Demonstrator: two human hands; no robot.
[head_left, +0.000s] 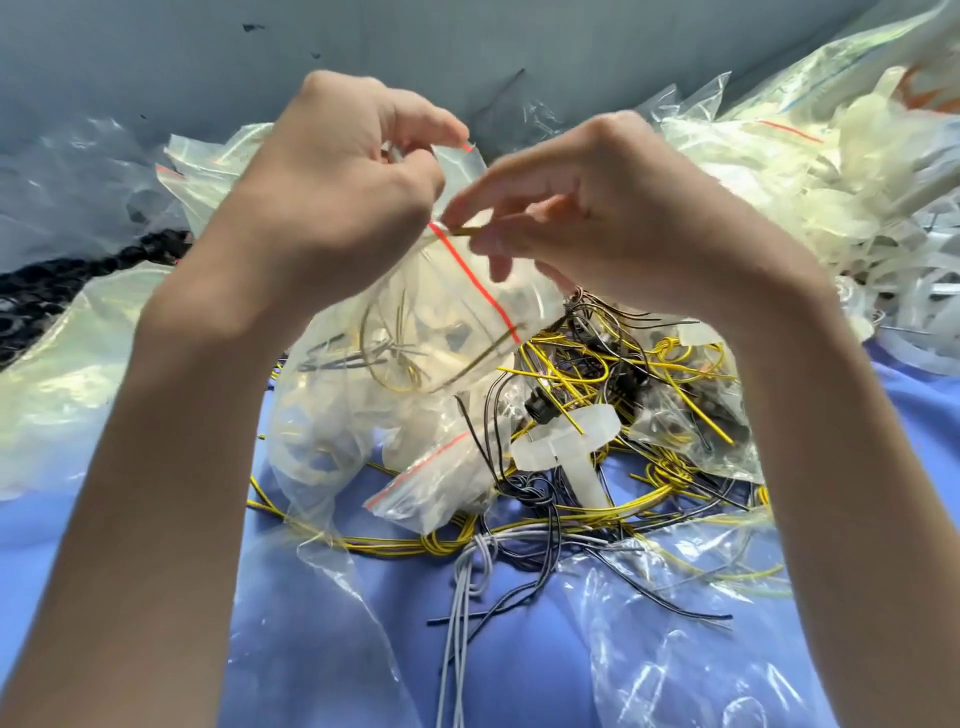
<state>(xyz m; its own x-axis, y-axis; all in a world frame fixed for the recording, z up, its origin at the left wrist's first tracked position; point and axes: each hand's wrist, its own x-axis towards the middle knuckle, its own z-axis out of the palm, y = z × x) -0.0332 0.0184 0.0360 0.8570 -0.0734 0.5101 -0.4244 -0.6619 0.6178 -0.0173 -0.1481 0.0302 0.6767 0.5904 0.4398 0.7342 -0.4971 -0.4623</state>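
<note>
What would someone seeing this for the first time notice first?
The two hands at centre: the left hand grips the mouth of a red-striped clear bag, the right hand pinches a yellow wire at its opening. Below them a tangle of yellow and black wires sprawls over blue cloth, a white plastic fitting lying among it.

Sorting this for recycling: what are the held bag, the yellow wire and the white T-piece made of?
The bag: thin clear plastic film, glossy and crinkled, red zip strip. The wire: smooth yellow plastic sheath; it holds bends, so likely metal inside. The T-piece: translucent white moulded plastic, matte, perhaps nylon.
</note>
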